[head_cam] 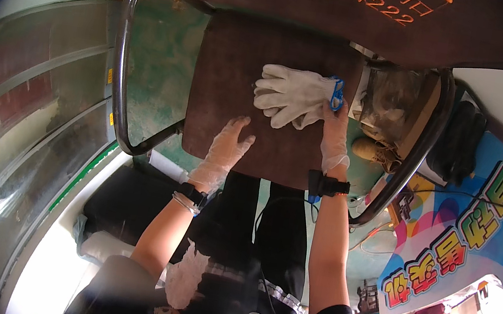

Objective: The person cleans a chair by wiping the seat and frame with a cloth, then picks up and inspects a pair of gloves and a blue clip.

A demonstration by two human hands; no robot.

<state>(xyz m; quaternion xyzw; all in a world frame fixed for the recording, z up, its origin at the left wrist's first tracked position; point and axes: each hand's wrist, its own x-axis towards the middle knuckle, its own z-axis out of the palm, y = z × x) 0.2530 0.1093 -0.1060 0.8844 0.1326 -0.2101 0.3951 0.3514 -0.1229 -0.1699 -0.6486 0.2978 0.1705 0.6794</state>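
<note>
A stack of white knit work gloves (291,95) with blue-edged cuffs lies over the brown chair seat (226,64), fingers pointing left. At the cuff end, my right hand (335,133) grips them with the thumb on top; its other fingers are hidden beneath. My left hand (225,150) hovers over the seat's front left part, apart from the gloves, holding nothing and with thumb and fingers spread. Both hands wear thin clear disposable gloves, and each wrist has a black band.
The chair's backrest (304,12), bearing writing, and curved metal armrests (124,53) frame the seat. A tan shoe (371,151) and a colourful printed sign (457,229) are at right. Metal panels (45,90) stand at left. A black cable (262,213) hangs by my legs.
</note>
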